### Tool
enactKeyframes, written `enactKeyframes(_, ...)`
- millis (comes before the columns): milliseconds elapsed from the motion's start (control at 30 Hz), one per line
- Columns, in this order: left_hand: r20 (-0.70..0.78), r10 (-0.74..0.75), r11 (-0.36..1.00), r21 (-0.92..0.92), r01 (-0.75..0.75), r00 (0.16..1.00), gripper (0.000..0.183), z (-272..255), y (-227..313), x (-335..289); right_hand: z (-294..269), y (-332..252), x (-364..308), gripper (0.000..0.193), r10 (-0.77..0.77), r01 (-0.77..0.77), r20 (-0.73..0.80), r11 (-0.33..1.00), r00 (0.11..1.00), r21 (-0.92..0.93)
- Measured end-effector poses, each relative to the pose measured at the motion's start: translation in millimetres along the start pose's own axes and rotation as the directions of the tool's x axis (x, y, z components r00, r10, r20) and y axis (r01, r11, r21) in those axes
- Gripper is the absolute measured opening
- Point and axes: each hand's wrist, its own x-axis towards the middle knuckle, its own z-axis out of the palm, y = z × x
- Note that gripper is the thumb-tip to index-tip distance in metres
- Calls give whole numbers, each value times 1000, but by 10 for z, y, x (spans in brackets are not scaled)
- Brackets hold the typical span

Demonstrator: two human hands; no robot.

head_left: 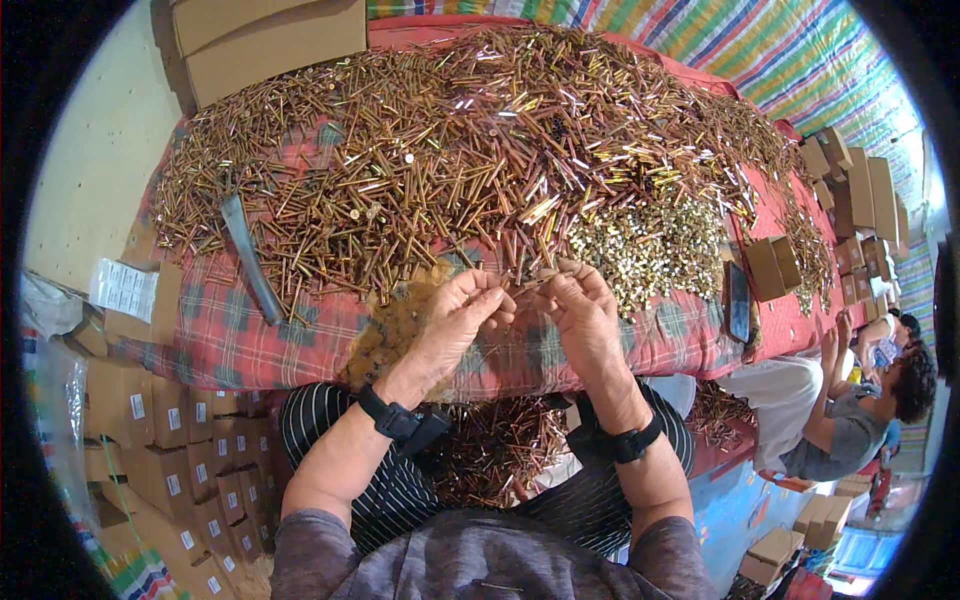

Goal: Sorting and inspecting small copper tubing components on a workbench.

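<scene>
My left hand (462, 312) and my right hand (584, 305) meet over the near edge of the table, both closed in a pinch. Between the fingertips runs a thin brass-coloured bolt (528, 285), gripped at its right part by my right hand. What my left fingertips pinch at its other end is too small to make out. Just beyond my hands spreads a wide heap of long brass-coloured bolts (400, 190). Right next to my right hand lies a pile of small shiny pale-gold metal pieces (650, 245), perhaps nuts or sleeves.
A red plaid cloth (270, 345) covers the table. On it lie a curved grey strip (248, 258) and a dark tray (738, 302). More bolts (500, 450) sit below, between my knees. Cartons (160, 430) stack at left. Another person (840, 430) sits at right.
</scene>
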Motion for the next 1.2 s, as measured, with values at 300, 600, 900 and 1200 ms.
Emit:
enactKeyframes(300,-174,67,987,-135,-91,983,34,-26,74,38,61,70,-77,22,-82,157,169,850,982,-503)
enactKeyframes(600,-239,93,977,-164,-135,966,36,-66,96,67,82,128,-136,13,-97,199,200,781,975,-592)
enactKeyframes(900,-238,119,965,-202,-169,964,28,-46,60,56,103,95,-173,12,-212,333,256,606,943,-722)
enactKeyframes(1200,-206,101,973,-182,-139,973,20,9,-8,29,78,126,-149,16,-209,260,156,697,965,-668)
